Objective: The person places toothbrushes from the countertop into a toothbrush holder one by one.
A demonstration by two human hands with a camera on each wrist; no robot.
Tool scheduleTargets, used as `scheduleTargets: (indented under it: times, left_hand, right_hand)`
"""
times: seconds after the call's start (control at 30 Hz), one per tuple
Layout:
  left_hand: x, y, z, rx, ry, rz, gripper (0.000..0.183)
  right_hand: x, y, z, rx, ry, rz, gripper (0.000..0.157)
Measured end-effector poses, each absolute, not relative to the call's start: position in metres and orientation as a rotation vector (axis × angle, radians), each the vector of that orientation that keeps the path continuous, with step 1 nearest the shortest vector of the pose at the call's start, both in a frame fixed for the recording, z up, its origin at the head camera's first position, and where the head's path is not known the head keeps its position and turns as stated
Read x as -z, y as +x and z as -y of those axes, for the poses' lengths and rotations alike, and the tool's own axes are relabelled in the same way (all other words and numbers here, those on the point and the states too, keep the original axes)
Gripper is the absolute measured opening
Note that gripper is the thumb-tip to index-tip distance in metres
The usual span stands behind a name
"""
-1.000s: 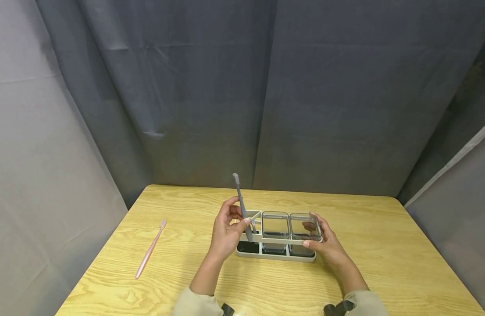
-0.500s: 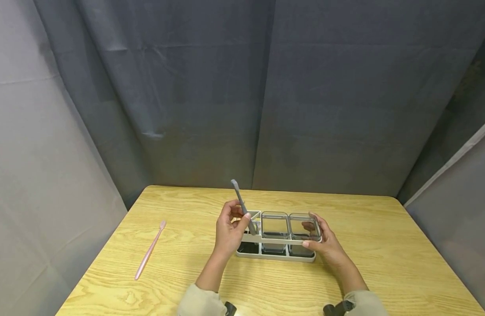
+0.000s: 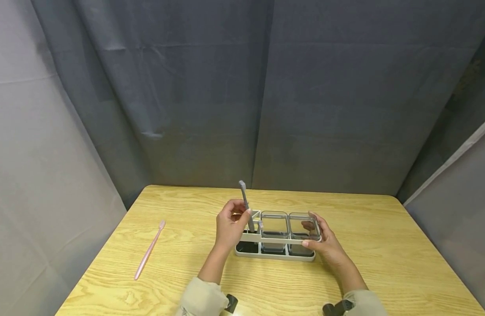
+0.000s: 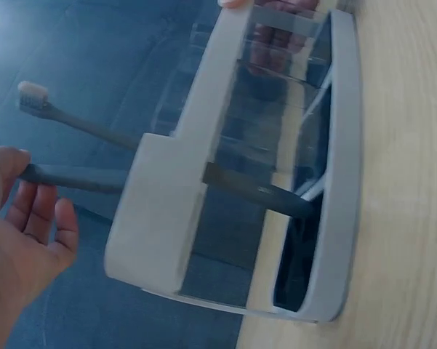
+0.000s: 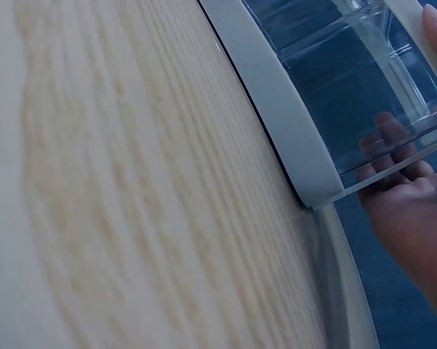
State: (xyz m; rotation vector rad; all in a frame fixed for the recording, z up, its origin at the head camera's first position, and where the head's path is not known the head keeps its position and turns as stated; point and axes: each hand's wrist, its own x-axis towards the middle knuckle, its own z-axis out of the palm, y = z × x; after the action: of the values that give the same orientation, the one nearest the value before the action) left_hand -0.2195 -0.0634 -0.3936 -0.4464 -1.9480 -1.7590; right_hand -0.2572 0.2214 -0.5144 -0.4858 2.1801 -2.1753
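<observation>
In the head view my left hand point(image 3: 228, 228) pinches a grey toothbrush point(image 3: 247, 204) by its handle, head up. The handle's lower end is at the slots on the left side of a white toothbrush holder point(image 3: 276, 240). A second grey toothbrush point(image 4: 94, 131) stands in the holder; the left wrist view shows its bristled head above the white top frame, and a grey handle below reaches down to the dark base. My right hand point(image 3: 331, 245) grips the holder's right end, thumb in front; its other fingers point(image 5: 396, 145) show through the clear plastic.
Two clear cups point(image 3: 275, 223) sit side by side in the holder's frame. Off to the left, a pink toothbrush point(image 3: 149, 251) lies on the wooden table point(image 3: 384, 263). Grey curtains point(image 3: 203, 109) hang behind and around the table.
My left hand has shifted slightly right, bringing the grey toothbrush's lower end from in front of the holder to its slots. The right hand and holder have stayed nearly in place.
</observation>
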Motion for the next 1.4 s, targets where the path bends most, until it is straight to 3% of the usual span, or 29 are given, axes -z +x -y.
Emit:
scheduleTargets:
  times: [0.23,0.53,1.4]
  left_hand:
    - [0.428,-0.240,0.066,1.648,-0.409,2.057,0.010]
    - [0.443,-0.242,0.073,1.532,-0.425,2.214,0.011]
    - [0.443,-0.232,0.082,1.478,-0.460,2.301,0.020]
  right_hand:
    - [0.516,-0.259,-0.221,2.199,-0.513,-2.155,0.088]
    - [0.520,-0.258,-0.222,2.221,-0.524,-2.127,0.088]
    - [0.517,-0.257,-0.222,2.204,-0.523,-2.136,0.087]
